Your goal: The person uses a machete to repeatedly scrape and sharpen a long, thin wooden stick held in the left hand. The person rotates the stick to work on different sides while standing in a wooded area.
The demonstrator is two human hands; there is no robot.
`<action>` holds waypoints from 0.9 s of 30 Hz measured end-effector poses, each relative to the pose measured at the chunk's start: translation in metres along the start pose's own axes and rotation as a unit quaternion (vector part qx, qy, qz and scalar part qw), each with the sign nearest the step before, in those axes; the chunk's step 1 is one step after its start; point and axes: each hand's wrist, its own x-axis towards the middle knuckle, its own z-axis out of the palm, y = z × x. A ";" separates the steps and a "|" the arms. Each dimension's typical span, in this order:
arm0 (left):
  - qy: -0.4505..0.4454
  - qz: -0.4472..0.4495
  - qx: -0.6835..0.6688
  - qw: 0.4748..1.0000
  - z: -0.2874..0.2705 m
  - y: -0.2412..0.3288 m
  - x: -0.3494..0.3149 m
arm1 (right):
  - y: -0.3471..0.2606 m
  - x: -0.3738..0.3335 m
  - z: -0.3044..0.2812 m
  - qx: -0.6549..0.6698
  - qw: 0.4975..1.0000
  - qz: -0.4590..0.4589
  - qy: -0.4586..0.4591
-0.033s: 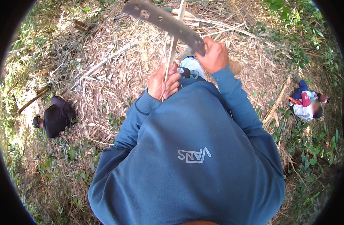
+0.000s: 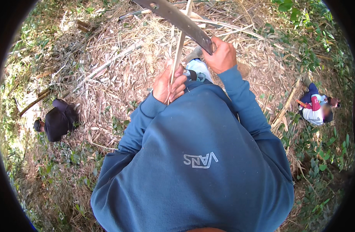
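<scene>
My left hand (image 2: 169,85) is closed around the lower part of a pale split strip (image 2: 179,48) that looks like bamboo and runs upward out of view. A thin loose fibre stands beside it. My right hand (image 2: 221,55) grips the near end of a long, flat, dark metal blade (image 2: 177,20) with holes in it. The blade slants up to the left and crosses the strip above my left hand. Its far tip lies beyond the top edge. I cannot tell if blade and strip touch.
Dry leaves and split stalks (image 2: 115,58) litter the ground ahead. A person in dark clothes (image 2: 61,120) is at the left, another person (image 2: 313,106) at the right. Green leafy plants (image 2: 301,50) line the right side. My shoe (image 2: 194,54) shows beyond my hands.
The blade has shifted up and away, so its tip has left the top edge. My left hand and the strip have hardly moved.
</scene>
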 end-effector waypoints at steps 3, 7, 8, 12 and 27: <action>0.000 -0.003 -0.008 1.000 0.000 -0.004 -0.004 | 0.001 -0.007 -0.003 -0.011 1.000 -0.021 -0.008; 0.023 0.006 0.005 1.000 -0.002 -0.006 -0.006 | 0.004 -0.001 -0.003 -0.016 0.999 -0.036 -0.012; 0.026 0.001 0.004 1.000 0.001 -0.002 -0.003 | 0.007 0.008 -0.001 -0.016 1.000 -0.020 -0.006; -0.012 0.014 -0.018 1.000 -0.003 -0.008 -0.006 | 0.002 -0.004 -0.003 -0.011 1.000 -0.027 -0.006; 0.077 0.065 0.107 0.989 0.010 -0.002 0.006 | -0.006 -0.030 -0.015 0.010 0.997 -0.072 -0.003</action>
